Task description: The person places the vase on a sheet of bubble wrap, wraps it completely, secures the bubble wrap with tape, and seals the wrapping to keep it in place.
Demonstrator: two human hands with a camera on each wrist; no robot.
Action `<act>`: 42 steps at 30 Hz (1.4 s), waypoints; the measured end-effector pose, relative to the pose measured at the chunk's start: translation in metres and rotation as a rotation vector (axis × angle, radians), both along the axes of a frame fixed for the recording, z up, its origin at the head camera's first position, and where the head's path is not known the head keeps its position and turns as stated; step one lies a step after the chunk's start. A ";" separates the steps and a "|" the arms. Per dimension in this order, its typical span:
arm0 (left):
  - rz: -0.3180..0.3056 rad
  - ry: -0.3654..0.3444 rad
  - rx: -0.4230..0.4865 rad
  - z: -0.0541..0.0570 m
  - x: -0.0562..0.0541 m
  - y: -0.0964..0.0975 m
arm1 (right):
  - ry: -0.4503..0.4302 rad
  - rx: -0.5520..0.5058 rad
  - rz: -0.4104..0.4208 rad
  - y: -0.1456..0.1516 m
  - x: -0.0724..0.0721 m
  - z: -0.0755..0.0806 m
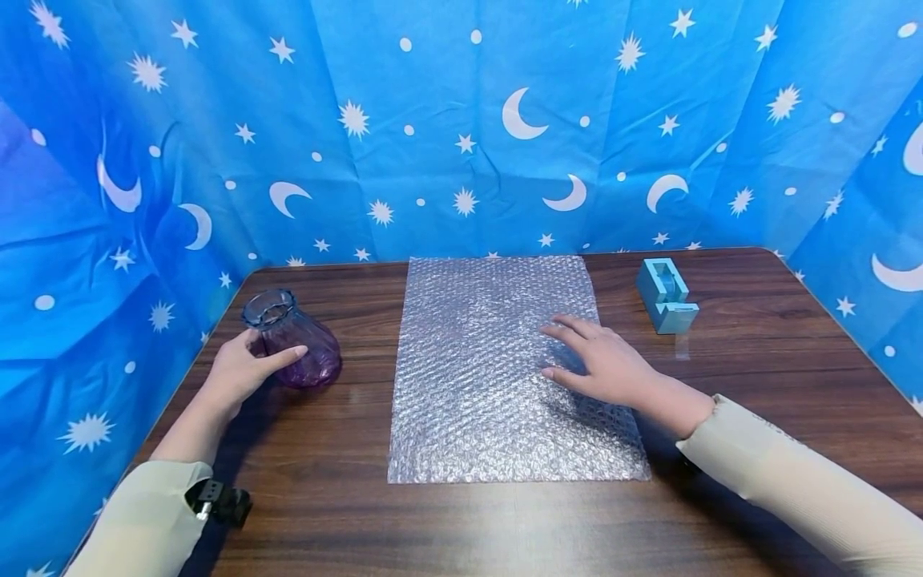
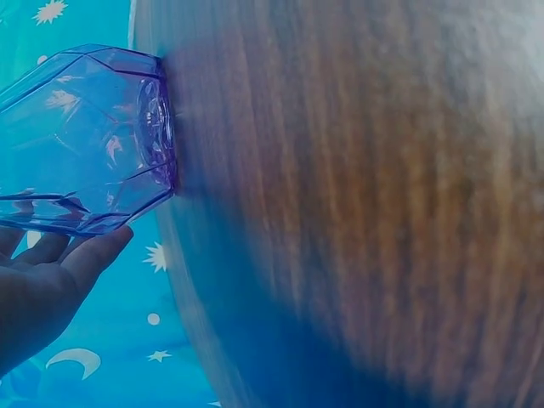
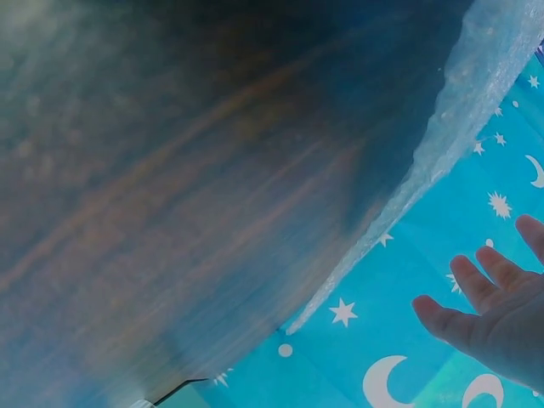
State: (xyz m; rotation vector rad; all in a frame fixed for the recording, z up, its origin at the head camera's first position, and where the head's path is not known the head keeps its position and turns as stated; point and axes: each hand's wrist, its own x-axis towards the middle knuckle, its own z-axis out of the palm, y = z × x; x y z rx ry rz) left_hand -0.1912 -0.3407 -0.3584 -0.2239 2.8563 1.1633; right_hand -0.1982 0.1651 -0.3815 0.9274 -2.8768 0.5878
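A glass vase (image 1: 306, 353), blue at its flared rim and purple toward its base, stands at the left of the table. My left hand (image 1: 241, 370) grips it from the near left side, thumb across the front and fingers partly hidden behind the glass. In the left wrist view the faceted purple vase (image 2: 93, 144) has its base at the tabletop. A sheet of bubble wrap (image 1: 490, 361) lies flat in the middle. Over its right part hovers my right hand (image 1: 602, 361), fingers spread and holding nothing; the right wrist view also shows that hand (image 3: 501, 314) apart from the wrap.
A light-blue tape dispenser (image 1: 665, 296) sits at the back right, a short clear strip of tape hanging from its front. Blue cloth (image 1: 461, 120) with moons and stars hangs behind and beside the dark wooden table (image 1: 346, 513).
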 end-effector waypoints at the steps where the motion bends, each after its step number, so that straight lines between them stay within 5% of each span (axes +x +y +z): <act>1: 0.000 0.003 -0.001 0.000 0.000 0.000 | -0.003 0.001 -0.001 0.000 0.000 0.000; 36: -0.078 0.034 0.023 0.028 -0.001 0.032 | -0.057 -0.045 -0.032 -0.004 -0.008 0.019; 42: -0.118 0.069 0.109 0.028 -0.003 0.044 | -0.064 -0.041 -0.040 -0.005 -0.008 0.021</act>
